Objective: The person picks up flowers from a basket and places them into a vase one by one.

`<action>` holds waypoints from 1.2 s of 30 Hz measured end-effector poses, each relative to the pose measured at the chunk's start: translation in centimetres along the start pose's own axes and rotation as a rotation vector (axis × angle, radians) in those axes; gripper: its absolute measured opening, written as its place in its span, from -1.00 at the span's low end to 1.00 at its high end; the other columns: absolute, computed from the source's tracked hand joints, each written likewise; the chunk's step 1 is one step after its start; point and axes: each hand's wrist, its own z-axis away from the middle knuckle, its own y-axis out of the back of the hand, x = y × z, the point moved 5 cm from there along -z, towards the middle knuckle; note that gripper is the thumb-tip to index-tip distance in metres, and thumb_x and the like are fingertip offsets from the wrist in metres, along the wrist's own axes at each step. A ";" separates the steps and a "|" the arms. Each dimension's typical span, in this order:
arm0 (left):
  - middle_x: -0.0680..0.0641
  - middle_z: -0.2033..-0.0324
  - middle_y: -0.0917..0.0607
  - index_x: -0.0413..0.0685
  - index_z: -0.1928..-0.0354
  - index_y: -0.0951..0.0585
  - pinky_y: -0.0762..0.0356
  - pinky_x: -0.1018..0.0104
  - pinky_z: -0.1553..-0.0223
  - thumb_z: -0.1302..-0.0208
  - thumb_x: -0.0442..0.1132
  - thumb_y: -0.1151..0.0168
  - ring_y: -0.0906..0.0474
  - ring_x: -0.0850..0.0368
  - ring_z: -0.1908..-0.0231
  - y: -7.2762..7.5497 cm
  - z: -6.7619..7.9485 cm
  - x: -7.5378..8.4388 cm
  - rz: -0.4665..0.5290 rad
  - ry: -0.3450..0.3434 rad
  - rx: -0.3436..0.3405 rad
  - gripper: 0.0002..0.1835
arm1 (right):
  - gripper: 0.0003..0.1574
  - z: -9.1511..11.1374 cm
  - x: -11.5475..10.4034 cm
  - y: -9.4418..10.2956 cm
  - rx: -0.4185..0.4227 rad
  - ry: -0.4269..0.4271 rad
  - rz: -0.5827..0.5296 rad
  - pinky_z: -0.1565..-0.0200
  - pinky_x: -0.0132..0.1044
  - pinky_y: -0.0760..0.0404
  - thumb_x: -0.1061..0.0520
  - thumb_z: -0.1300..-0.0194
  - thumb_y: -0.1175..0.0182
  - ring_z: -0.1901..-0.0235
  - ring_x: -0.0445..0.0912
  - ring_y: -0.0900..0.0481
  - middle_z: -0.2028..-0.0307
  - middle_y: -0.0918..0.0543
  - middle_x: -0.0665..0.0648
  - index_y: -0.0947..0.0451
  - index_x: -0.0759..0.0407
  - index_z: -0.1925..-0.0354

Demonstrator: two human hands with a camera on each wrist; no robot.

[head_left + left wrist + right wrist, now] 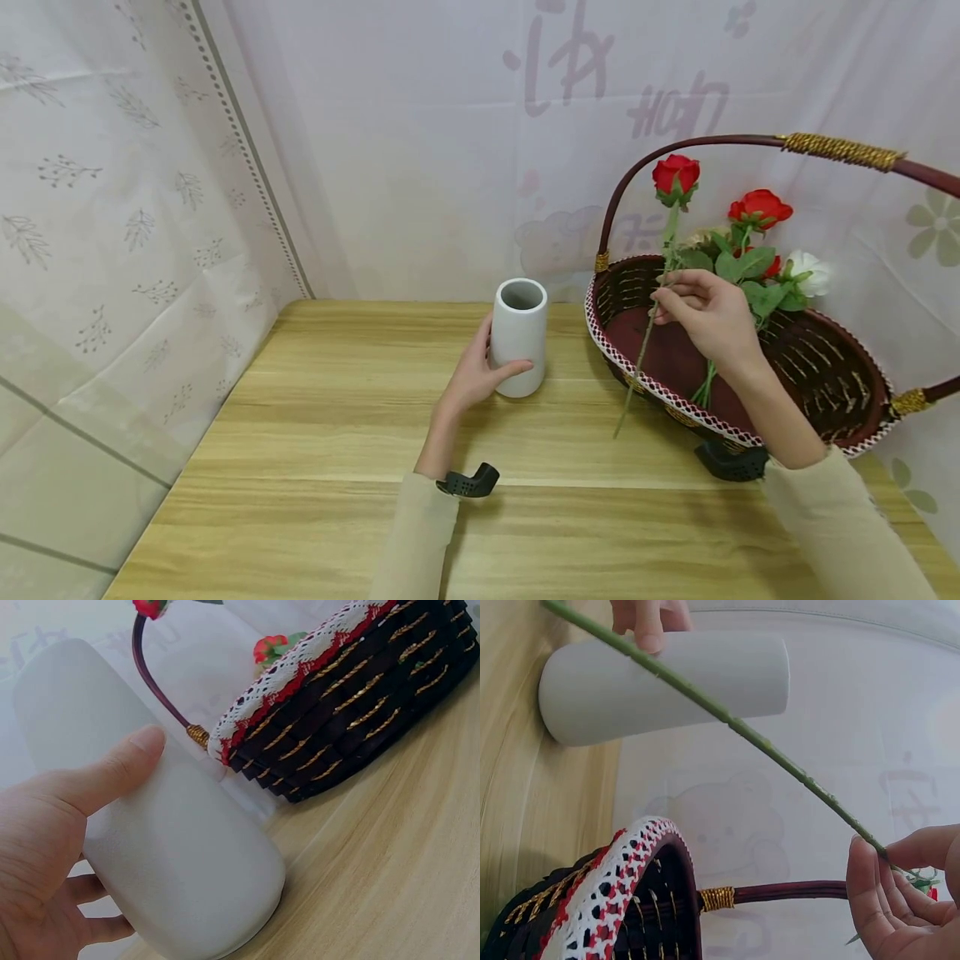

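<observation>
A white vase (517,342) stands upright on the wooden table, its round mouth facing up. My left hand (480,371) holds it from the left side, thumb across the front and fingers behind. Between thumb and fingertips, my right hand (708,317) pinches the green stem of a red rose (676,177) over the basket's left part. The bloom points up, and the bare stem (727,716) slants down to the left past the basket rim. In the right wrist view the bloom is mostly hidden behind the hand.
A dark woven basket (832,375) with lace trim and a tall arched handle (697,140) stands at the right. Inside it lean another red rose (761,208), a white flower (808,273) and green leaves. Printed curtains (390,167) hang behind the wooden table (337,417).
</observation>
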 end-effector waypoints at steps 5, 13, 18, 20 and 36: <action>0.00 -0.34 -0.43 0.28 -0.56 -0.12 -0.37 -0.12 -0.27 -0.12 -0.17 -0.58 -0.43 -0.03 -0.26 0.1 0.0 -0.1 0.010 -0.006 -0.004 0.05 | -0.70 -0.2 -0.4 -0.6 -0.019 0.001 0.012 0.23 -0.44 -0.68 0.19 -0.42 -0.26 0.45 -0.19 -0.69 0.32 -0.70 -0.05 -0.52 0.30 -0.05; 0.03 -0.34 -0.43 0.32 -0.56 -0.11 -0.38 -0.05 -0.28 -0.11 -0.17 -0.58 -0.43 0.03 -0.26 0.1 0.2 -0.1 -0.003 0.013 -0.002 0.07 | -0.66 -1.0 -1.2 -1.7 -0.035 0.037 0.070 0.29 -0.42 -0.68 0.20 -0.44 -0.24 0.44 -0.20 -0.67 0.33 -0.69 -0.16 -0.51 0.39 -0.07; -0.03 -0.34 -0.42 0.24 -0.57 -0.10 -0.38 -0.06 -0.28 -0.12 -0.21 -0.57 -0.43 -0.01 -0.25 0.0 0.1 -0.1 0.000 0.014 -0.011 0.07 | -0.63 -1.5 -1.4 -2.1 -0.037 0.051 0.088 0.29 -0.45 -0.66 0.20 -0.44 -0.23 0.44 -0.19 -0.67 0.34 -0.68 -0.19 -0.50 0.40 -0.11; -0.09 -0.36 -0.41 0.16 -0.58 -0.09 -0.36 -0.11 -0.28 -0.13 -0.25 -0.56 -0.41 -0.08 -0.27 0.0 0.0 -0.1 0.006 0.011 -0.011 0.07 | -0.62 -1.7 -1.6 -2.3 -0.038 0.061 0.094 0.28 -0.46 -0.66 0.20 -0.44 -0.23 0.44 -0.19 -0.67 0.34 -0.68 -0.19 -0.50 0.40 -0.12; 0.02 -0.32 -0.44 0.37 -0.54 -0.13 -0.37 -0.07 -0.28 -0.11 -0.15 -0.58 -0.43 0.02 -0.25 0.1 0.0 -0.1 0.028 -0.003 -0.018 0.05 | -0.66 -3.9 -3.4 -4.1 -0.001 0.188 0.073 0.32 -0.43 -0.67 0.24 -0.42 -0.25 0.44 -0.19 -0.65 0.34 -0.66 -0.10 -0.54 0.39 -0.10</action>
